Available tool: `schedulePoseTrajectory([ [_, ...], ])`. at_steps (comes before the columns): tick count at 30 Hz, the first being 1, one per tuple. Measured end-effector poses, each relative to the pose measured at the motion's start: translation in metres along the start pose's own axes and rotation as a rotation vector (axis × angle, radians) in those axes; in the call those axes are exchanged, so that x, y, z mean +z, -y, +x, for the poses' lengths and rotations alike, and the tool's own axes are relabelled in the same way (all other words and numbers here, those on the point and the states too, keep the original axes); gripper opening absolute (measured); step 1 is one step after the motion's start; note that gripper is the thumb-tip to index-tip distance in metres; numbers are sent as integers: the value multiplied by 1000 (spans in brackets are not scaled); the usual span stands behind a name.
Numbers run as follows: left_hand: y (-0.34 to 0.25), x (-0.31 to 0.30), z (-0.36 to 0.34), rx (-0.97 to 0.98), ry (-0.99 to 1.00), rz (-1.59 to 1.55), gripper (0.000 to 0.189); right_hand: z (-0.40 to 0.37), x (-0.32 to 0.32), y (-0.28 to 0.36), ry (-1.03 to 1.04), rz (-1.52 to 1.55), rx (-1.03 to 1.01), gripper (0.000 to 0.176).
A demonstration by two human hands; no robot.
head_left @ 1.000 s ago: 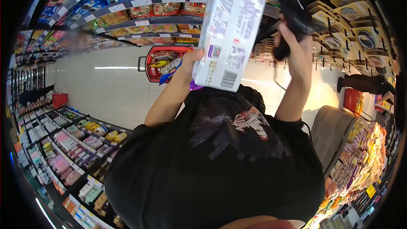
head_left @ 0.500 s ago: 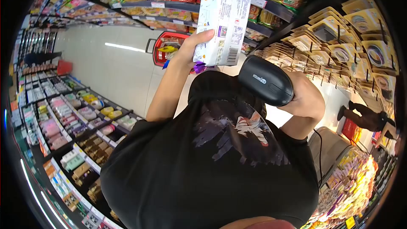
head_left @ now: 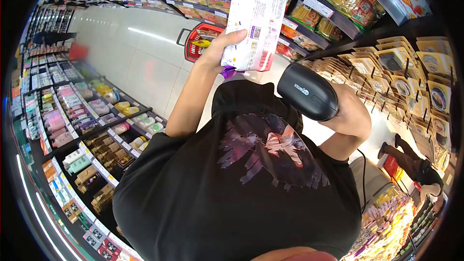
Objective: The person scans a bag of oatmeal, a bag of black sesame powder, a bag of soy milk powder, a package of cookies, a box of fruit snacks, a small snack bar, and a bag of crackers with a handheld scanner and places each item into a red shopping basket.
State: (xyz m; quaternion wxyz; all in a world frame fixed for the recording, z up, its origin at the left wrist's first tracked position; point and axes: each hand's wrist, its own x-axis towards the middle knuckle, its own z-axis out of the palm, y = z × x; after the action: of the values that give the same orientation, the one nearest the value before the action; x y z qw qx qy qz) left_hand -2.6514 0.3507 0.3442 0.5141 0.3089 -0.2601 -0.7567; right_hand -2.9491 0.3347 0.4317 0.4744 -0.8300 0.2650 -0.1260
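Observation:
My left hand [head_left: 220, 52] is closed on the lower left edge of a white printed package [head_left: 256, 17], its thumb lying across the front. The package is upright, with small print, a square code and a barcode [head_left: 264, 61] facing me. A bit of purple wrapping [head_left: 231, 71] shows under it. In my right hand [head_left: 352, 108] is a black barcode scanner [head_left: 308, 92], its head pointing up and left toward the package's lower end, apart from it. Red light falls on the barcode corner. The scanner's handle and most of my right fingers are hidden.
A red shopping basket [head_left: 197, 38] with goods stands on the floor ahead. Bagged foods fill the shelf [head_left: 333, 14] beyond. Carded goods [head_left: 403, 67] hang at right, near a person [head_left: 411, 162]. Shelves of bottles [head_left: 92, 140] line the left. Wrapped packets [head_left: 382, 222] are heaped lower right.
Red light now shows on the package's barcode corner, where there was none. The scanner has shifted slightly right and down. The view has turned a little, and the person at right shows more.

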Motion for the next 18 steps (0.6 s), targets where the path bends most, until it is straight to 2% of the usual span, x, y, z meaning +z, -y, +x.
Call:
schedulePoseTrajectory([
  [8,-39,-73,-15,8,-130,-37,66,63,34,16,37,19,-1,40],
  [11,-64,-115,-24,-9,-187,-27,66,99,57,22,55,154,25,44],
  [14,-88,-166,-35,-79,-164,-87,66,139,81,37,38,125,87,47],
  [18,-126,-202,-58,-63,-150,-22,68,194,108,54,111,158,93,52],
])
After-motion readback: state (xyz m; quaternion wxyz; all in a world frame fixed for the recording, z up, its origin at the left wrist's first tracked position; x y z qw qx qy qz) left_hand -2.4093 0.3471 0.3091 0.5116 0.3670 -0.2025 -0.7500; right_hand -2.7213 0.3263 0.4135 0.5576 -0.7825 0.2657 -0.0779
